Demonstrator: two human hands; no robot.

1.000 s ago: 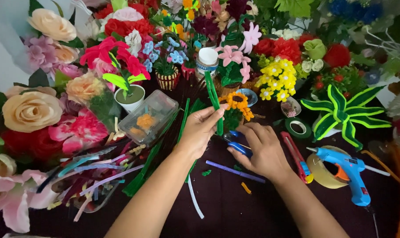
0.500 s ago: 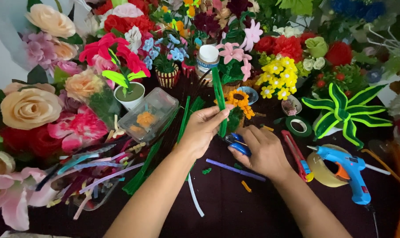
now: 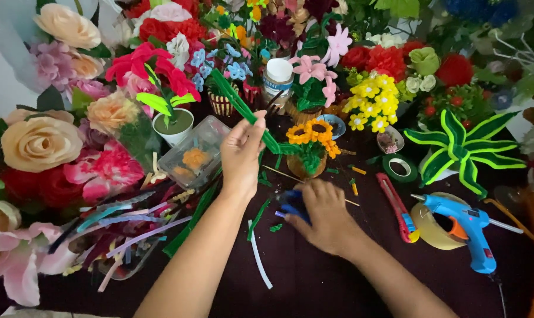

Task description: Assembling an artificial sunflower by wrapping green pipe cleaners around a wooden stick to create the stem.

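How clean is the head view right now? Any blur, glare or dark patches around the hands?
Head view: the right hand is motion-blurred, so the blue tool under it reads as a smear; the left hand and its green pipe cleaner are fairly sharp; the dark tabletop swallows detail; the top-left background is washed out bright; no strong glare; lighting is soft and even, with no hard shadows.

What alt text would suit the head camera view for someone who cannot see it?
The left hand lifts a green pipe cleaner over a dark table crowded with craft flowers, while the right hand rests on a blue tool. A blue glue gun lies at the right.
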